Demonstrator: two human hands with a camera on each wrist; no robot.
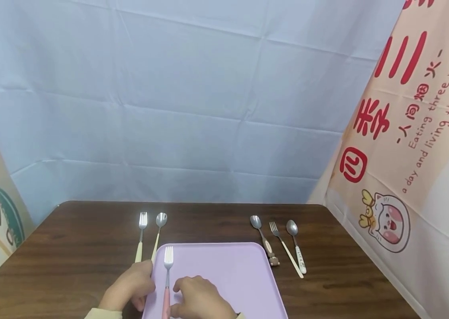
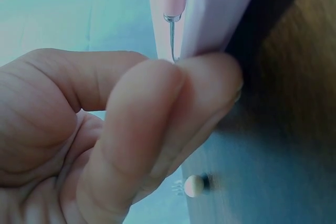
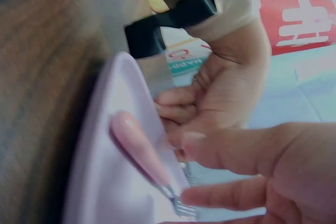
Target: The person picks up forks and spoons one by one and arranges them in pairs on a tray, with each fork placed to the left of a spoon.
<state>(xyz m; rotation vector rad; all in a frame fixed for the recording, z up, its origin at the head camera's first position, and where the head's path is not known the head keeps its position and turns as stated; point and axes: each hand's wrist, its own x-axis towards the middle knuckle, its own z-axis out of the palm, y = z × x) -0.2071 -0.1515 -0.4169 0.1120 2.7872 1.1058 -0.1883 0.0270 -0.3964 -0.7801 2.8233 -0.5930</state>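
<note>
A light purple square tray [image 1: 224,270] lies at the front of the table. On its left side rests a fork with a pink handle [image 1: 166,299], tines pointing away from me. At the tray's left rim, my left hand [image 1: 130,285] has its fingers curled against the edge; the left wrist view shows the fingertips at the outer wall and the thumb on the other side. My right hand [image 1: 200,299] hovers over the tray just right of the fork, fingers bent loosely and apart. Between the right thumb and forefinger nothing is held in the right wrist view.
Left of the tray lie a fork [image 1: 141,241] and a spoon [image 1: 160,226] with pale yellow handles. To its right are a bear-handled spoon [image 1: 264,241], a cream-handled fork [image 1: 286,250] and a white-handled spoon [image 1: 298,248]. Cloth curtains [image 1: 192,110] hang behind the dark wooden table [image 1: 348,274].
</note>
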